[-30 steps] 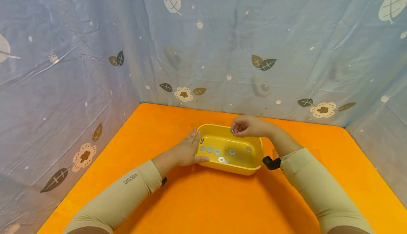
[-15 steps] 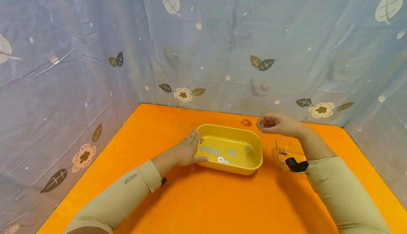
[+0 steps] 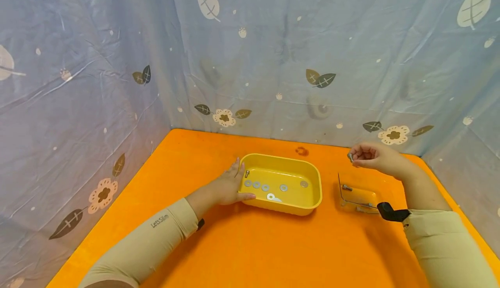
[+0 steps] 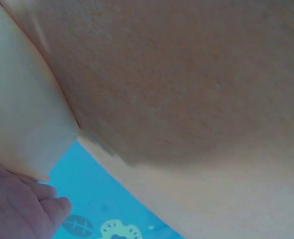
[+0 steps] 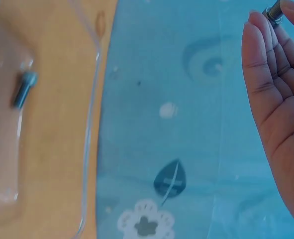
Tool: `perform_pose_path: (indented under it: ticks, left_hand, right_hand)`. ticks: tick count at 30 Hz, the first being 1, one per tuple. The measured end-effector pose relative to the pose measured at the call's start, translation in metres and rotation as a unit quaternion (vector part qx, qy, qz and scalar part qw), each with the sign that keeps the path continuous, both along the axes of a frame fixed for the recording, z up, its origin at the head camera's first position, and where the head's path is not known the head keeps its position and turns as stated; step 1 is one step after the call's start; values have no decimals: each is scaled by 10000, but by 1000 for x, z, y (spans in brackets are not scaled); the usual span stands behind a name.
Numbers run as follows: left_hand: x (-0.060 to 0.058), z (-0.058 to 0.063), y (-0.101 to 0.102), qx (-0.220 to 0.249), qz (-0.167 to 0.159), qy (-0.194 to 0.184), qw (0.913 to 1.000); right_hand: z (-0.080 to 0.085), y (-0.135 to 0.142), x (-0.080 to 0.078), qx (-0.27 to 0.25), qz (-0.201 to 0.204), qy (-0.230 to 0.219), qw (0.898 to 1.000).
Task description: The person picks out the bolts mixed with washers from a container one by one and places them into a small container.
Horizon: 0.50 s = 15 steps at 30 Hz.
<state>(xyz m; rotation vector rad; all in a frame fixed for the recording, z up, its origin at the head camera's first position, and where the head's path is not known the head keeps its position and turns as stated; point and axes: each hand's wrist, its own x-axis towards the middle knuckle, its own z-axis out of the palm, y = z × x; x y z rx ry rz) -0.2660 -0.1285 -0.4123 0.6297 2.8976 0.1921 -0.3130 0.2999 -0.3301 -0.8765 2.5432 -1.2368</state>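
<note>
My left hand (image 3: 226,188) rests against the left end of a yellow tray (image 3: 283,165), fingers extended along the end and thumb on the near rim. Inside lie several flat washers (image 3: 284,187) and one bolt (image 3: 247,173). My right hand (image 3: 376,157) is raised beyond a clear plastic tray (image 3: 363,184), pinching a small metal bolt (image 3: 350,157) between thumb and fingers. In the right wrist view, the pinched bolt (image 5: 274,12) shows at the fingertips. Another bolt (image 5: 25,89) lies in the clear tray. Skin fills most of the left wrist view.
An orange table (image 3: 250,249) stands under everything, with patterned curtains (image 3: 250,62) behind and at the sides. A black wrist mount (image 3: 392,212) on the right arm overlaps the clear tray's near edge. A reddish mark (image 3: 301,151) shows behind the yellow tray.
My right hand has moved right, from over the yellow tray to above the clear tray's far side, still pinching the bolt. The clear tray has come into sight. My left hand stays put.
</note>
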Motion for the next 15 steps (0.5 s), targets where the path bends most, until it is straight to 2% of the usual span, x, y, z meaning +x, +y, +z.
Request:
perform_pose_path:
  ticks: [15]
  left_hand:
    - [-1,-2,-1,67,-5,62,10000]
  right_hand:
    - [-23,44,10,167,-530,-57,9984]
